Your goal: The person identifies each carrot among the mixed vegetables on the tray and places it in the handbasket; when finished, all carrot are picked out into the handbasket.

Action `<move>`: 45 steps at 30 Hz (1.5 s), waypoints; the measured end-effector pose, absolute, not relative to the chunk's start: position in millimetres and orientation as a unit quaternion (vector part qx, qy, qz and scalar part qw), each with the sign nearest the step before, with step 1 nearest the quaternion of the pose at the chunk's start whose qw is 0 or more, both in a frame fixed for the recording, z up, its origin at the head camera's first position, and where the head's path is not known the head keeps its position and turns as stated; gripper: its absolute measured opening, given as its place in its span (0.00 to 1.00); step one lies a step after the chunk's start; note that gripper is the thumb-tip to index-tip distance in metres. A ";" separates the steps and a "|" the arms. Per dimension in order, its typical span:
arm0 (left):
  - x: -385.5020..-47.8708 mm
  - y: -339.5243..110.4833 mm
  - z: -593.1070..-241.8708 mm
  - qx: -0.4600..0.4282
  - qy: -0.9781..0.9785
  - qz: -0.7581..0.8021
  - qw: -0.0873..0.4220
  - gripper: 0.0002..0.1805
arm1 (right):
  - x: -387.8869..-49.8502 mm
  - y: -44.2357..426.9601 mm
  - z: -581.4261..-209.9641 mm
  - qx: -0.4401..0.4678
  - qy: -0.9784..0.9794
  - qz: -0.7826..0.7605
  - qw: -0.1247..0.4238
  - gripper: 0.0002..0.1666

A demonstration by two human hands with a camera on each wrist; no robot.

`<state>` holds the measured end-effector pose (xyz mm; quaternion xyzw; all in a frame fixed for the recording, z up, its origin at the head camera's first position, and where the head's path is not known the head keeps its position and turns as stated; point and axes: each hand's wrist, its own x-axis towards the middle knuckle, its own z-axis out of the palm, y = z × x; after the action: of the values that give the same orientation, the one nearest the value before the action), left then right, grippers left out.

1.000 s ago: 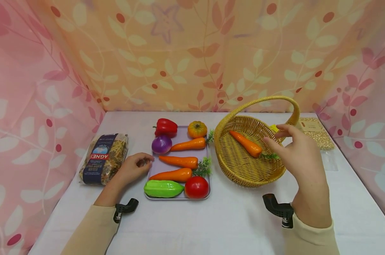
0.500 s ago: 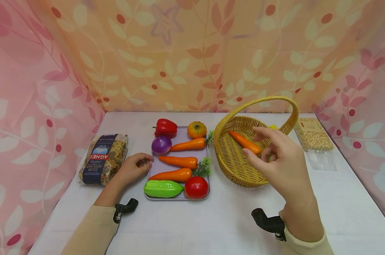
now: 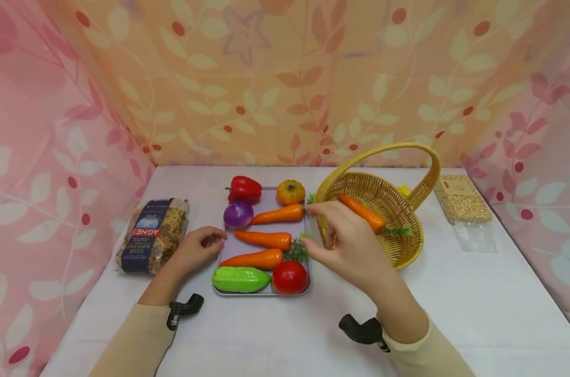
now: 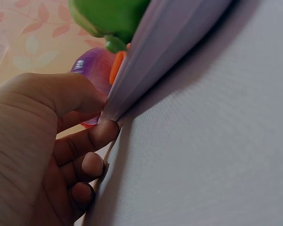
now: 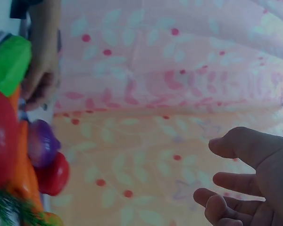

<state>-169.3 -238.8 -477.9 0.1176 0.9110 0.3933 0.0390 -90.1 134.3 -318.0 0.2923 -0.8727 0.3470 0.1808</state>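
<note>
My left hand (image 3: 201,249) is at the left edge of the lilac tray (image 3: 275,196); in the left wrist view its thumb and index finger pinch the rim. Fingers apart and holding nothing, my right hand (image 3: 355,248) hovers between the tray and the wicker basket (image 3: 346,262), near the carrots' green tops. On the tray lie an upper carrot (image 3: 280,213), a middle carrot (image 3: 266,239), a lower carrot (image 3: 254,258), a purple onion (image 3: 238,214), a red bell pepper (image 3: 244,189), a small pumpkin (image 3: 291,192), a tomato (image 3: 290,277) and a ridged green vegetable (image 3: 241,279). Another carrot (image 3: 362,212) lies in the basket.
The basket's tall handle (image 3: 393,146) arches over its opening. A bag of Agnesi soup mix (image 3: 153,235) stands left of the tray. A clear packet of grains (image 3: 463,199) lies right of the basket, and a yellow item (image 3: 404,189) shows behind it. Patterned cloth walls surround the table.
My right hand has moved left from over the basket's right side to the gap beside the tray. The left hand and the vegetables stay in place.
</note>
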 end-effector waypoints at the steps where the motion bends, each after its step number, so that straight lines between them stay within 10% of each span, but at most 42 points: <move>1: -169.2 -239.1 -478.1 0.118 0.911 0.393 0.039 0.11 | -92.9 129.9 -322.0 0.295 -0.874 0.346 0.171 0.29; 16: -170.7 -241.0 -479.7 0.131 0.907 0.400 0.030 0.10 | -135.6 83.5 -390.0 0.256 -0.925 0.279 0.016 0.30; 45: -170.0 -241.7 -480.7 0.132 0.905 0.403 0.029 0.10 | -154.2 78.1 -428.4 0.196 -0.959 0.204 -0.034 0.25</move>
<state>-170.0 -241.7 -480.7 0.1319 0.9050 0.4033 0.0290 -154.2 78.1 -428.4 0.1957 -0.9586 0.2042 -0.0340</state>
